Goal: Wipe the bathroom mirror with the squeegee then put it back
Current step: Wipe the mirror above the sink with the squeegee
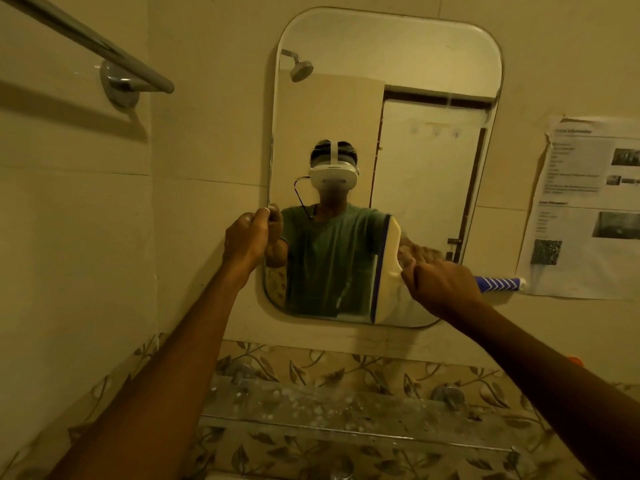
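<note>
A rounded wall mirror (408,57) hangs straight ahead and reflects a person in a green shirt. The squeegee (389,268) has a cream head with a blue blade edge, held upright against the lower right part of the glass. Its blue and white striped handle (500,283) sticks out to the right. My right hand (440,285) is shut on the squeegee just behind the head. My left hand (247,239) pinches the mirror's left edge with thumb and fingers.
A metal towel rail (104,53) is fixed high on the left wall. A printed paper notice (585,206) is stuck to the wall right of the mirror. Below the mirror runs a glass shelf (346,407) on metal brackets, against leaf-patterned tiles.
</note>
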Action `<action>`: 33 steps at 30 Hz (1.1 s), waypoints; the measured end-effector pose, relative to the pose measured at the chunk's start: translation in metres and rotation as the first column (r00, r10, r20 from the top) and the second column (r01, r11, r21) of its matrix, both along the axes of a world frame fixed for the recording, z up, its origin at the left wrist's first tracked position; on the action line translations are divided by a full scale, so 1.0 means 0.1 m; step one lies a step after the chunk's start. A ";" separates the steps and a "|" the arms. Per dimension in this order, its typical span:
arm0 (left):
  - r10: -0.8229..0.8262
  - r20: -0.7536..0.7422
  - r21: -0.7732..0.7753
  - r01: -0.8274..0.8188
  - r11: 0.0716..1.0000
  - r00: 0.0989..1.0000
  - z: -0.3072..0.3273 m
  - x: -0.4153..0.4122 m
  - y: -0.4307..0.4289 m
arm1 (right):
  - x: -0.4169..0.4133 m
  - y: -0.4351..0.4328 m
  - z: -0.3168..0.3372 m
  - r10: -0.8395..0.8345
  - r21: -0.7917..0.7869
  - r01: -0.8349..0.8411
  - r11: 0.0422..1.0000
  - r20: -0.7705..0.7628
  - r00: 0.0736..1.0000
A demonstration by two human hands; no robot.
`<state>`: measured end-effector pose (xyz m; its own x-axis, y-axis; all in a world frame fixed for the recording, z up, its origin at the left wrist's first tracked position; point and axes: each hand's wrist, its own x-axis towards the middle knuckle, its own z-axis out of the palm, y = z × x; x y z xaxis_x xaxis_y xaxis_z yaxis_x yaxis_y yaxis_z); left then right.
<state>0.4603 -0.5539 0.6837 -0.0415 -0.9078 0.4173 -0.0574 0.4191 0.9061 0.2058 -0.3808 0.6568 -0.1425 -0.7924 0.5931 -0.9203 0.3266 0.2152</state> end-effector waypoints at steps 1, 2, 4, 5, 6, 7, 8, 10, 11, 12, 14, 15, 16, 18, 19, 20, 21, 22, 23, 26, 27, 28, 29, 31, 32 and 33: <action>-0.016 0.003 0.007 0.016 1.000 1.000 0.01 0.02 0.00 | -0.01 0.00 -0.01 0.000 0.004 0.000 1.000 -0.004 1.000; -0.033 0.008 0.011 0.033 0.999 0.999 0.01 0.05 -0.01 | 0.00 0.01 -0.03 0.005 0.001 -0.005 1.000 -0.006 1.000; -0.065 0.016 0.003 0.065 0.998 0.998 0.00 0.11 -0.03 | 0.01 0.01 -0.05 0.010 -0.022 -0.011 1.000 -0.036 0.999; -0.070 0.019 -0.011 0.070 0.997 0.997 0.01 0.14 -0.04 | 0.03 0.02 -0.05 0.018 -0.045 -0.019 0.999 -0.034 0.999; -0.069 0.020 -0.028 0.069 0.997 0.997 0.02 0.17 -0.05 | 0.07 0.02 -0.03 0.046 -0.082 -0.046 0.996 -0.002 0.999; -0.063 0.020 -0.045 0.064 0.997 0.998 0.05 0.19 -0.05 | 0.10 0.02 0.02 0.094 -0.137 -0.083 0.987 0.071 0.993; -0.056 0.017 -0.067 0.057 0.996 0.998 0.08 0.20 -0.06 | 0.13 0.02 0.09 0.164 -0.209 -0.128 0.970 0.165 0.973; -0.052 0.000 -0.122 0.051 0.991 0.999 0.20 0.20 -0.06 | 0.19 0.00 0.28 0.310 -0.356 -0.192 0.915 0.311 0.898; -0.059 -0.018 -0.154 0.055 0.986 0.998 0.28 0.18 -0.04 | 0.23 -0.01 0.40 0.360 -0.410 -0.207 0.888 0.342 0.868; -0.072 -0.041 -0.186 0.064 0.981 0.997 0.37 0.16 -0.03 | 0.26 -0.01 0.53 0.397 -0.456 -0.212 0.865 0.362 0.843; -0.101 -0.059 -0.238 0.084 0.968 0.993 0.58 0.10 0.00 | 0.31 -0.04 0.80 0.469 -0.542 -0.216 0.812 0.386 0.795; -0.106 -0.054 -0.260 0.089 0.961 0.993 0.68 0.06 0.02 | 0.33 -0.04 0.94 0.514 -0.586 -0.228 0.778 0.383 0.768; -0.104 -0.052 -0.280 0.086 0.956 0.993 0.79 0.03 0.03 | 0.34 -0.05 1.07 0.555 -0.631 -0.239 0.738 0.367 0.746; -0.102 -0.091 -0.302 0.071 0.951 0.991 0.99 -0.02 0.05 | 0.33 -0.07 1.34 0.599 -0.702 -0.229 0.674 0.339 0.726; -0.108 -0.123 -0.302 0.066 0.951 0.987 1.08 -0.04 0.06 | 0.32 -0.07 1.48 0.606 -0.725 -0.212 0.656 0.337 0.721; -0.115 -0.151 -0.299 0.066 0.952 0.982 1.16 -0.06 0.08 | 0.32 -0.07 1.62 0.610 -0.742 -0.194 0.642 0.341 0.715; -0.121 -0.171 -0.296 0.066 0.953 0.978 1.24 -0.07 0.10 | 0.32 -0.07 1.75 0.614 -0.754 -0.175 0.633 0.352 0.707; -0.125 -0.185 -0.286 0.068 0.956 0.975 1.29 -0.09 0.11 | 0.31 -0.07 1.88 0.616 -0.762 -0.159 0.627 0.362 0.700; -0.125 -0.195 -0.271 0.069 0.960 0.973 1.34 -0.10 0.12 | 0.31 -0.06 1.99 0.618 -0.769 -0.147 0.622 0.366 0.696; -0.096 -0.167 -0.230 0.055 0.972 0.981 1.40 -0.11 0.10 | 0.25 -0.10 2.26 0.574 -0.753 -0.105 0.650 0.396 0.717; -0.080 -0.145 -0.226 0.046 0.973 0.986 1.41 -0.10 0.09 | 0.23 -0.12 2.33 0.559 -0.746 -0.089 0.660 0.409 0.722; -0.063 -0.130 -0.220 0.034 0.975 0.989 1.42 -0.10 0.06 | 0.20 -0.15 2.38 0.540 -0.733 -0.077 0.676 0.422 0.728; -0.051 -0.123 -0.216 0.023 0.976 0.991 1.44 -0.10 0.04 | 0.18 -0.18 2.41 0.519 -0.717 -0.068 0.694 0.433 0.737; -0.030 -0.109 -0.217 0.006 0.976 0.994 1.45 -0.11 0.02 | 0.16 -0.20 2.43 0.498 -0.700 -0.056 0.712 0.447 0.743; -0.019 -0.105 -0.219 -0.005 0.976 0.994 1.45 -0.12 0.00 | 0.17 -0.20 2.41 0.503 -0.698 -0.060 0.714 0.452 0.737; -0.008 -0.108 -0.221 -0.016 0.975 0.994 1.45 -0.14 -0.02 | 0.18 -0.20 2.37 0.517 -0.697 -0.066 0.714 0.461 0.721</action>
